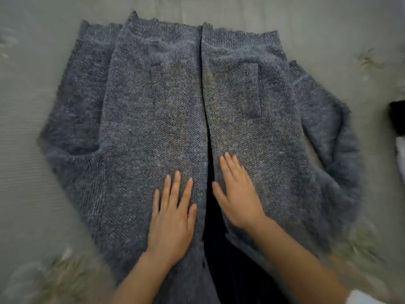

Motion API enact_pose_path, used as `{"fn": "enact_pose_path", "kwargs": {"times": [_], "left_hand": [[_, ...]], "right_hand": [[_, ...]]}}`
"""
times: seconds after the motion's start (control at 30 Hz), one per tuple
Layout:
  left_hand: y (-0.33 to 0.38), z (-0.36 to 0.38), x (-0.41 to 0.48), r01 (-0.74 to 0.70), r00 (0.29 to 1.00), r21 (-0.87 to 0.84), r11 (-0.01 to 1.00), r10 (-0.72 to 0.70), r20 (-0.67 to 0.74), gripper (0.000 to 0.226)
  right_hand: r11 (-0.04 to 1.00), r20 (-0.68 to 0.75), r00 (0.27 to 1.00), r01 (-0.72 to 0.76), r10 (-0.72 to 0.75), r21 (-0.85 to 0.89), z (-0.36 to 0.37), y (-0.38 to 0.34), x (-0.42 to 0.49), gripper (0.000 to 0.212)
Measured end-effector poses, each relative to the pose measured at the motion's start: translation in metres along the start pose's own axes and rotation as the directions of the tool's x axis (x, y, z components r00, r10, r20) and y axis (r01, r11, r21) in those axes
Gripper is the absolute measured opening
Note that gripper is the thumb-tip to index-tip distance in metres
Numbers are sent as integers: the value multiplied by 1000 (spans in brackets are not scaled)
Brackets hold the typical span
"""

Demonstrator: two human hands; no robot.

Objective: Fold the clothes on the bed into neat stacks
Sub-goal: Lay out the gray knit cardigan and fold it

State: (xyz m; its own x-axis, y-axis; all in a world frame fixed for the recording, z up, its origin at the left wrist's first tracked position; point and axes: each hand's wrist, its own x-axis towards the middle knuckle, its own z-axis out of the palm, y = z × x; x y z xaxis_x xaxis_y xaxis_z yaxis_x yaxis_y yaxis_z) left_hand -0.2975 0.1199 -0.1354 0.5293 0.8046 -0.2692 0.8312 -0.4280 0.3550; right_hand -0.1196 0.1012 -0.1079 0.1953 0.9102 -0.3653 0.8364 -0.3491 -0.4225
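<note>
A grey knitted cardigan (175, 106) lies spread front-up in the middle of the bed (26, 106), with its hem on the far side and its neck end toward the person. The two front panels meet along a centre line in the far half and part into a dark gap in the near half.

The left hand (173, 218) rests flat on the left panel, and the right hand (236, 194) rests flat on the right panel, just across the gap. Neither grip is closed on anything. The fingers are straight and spread, with the palms pressing on the knit. A patch pocket (241, 91) shows on the right panel.

The left sleeve (74, 102) lies alongside the body. The right sleeve (328, 132) bows outward in a loose curve toward the right edge of the bed, where a dark item (397, 117) and a white one (401, 154) sit.

The likely trouble comes from the fabric itself. It looks thick, fuzzy and stretchy, so palms sliding outward could drag the panels apart and widen the gap instead of smoothing it. Uneven pressure could skew one panel and leave the fold line crooked. If the bowed sleeve is folded in as it lies, it would probably bunch and make a lumpy, lopsided bundle. Swinging it in carelessly might also brush the items beside it.
</note>
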Motion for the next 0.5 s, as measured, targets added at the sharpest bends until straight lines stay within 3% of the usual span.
{"fn": "enact_pose_path", "kwargs": {"times": [0.13, 0.3, 0.37, 0.5], "left_hand": [[19, 8, -67, 9, 999, -16, 1000, -8, 36, 62], [41, -7, -98, 110, 984, -20, 994, -106, 146, 67], [46, -14, -91, 171, 975, -115, 978, -151, 163, 54], [39, -28, -70, 237, 966, -372, 898, -177, 186, 29]], "right_hand": [[998, 48, 998, -29, 26, 63, 17, -2, -85, 76], [981, -13, 985, -173, 173, -89, 30, 13, -152, 58], [969, 28, 969, -246, 247, -15, 21, 8, -161, 59], [929, 161, 965, -245, 207, 276, 7, -19, -159, 63]]}}
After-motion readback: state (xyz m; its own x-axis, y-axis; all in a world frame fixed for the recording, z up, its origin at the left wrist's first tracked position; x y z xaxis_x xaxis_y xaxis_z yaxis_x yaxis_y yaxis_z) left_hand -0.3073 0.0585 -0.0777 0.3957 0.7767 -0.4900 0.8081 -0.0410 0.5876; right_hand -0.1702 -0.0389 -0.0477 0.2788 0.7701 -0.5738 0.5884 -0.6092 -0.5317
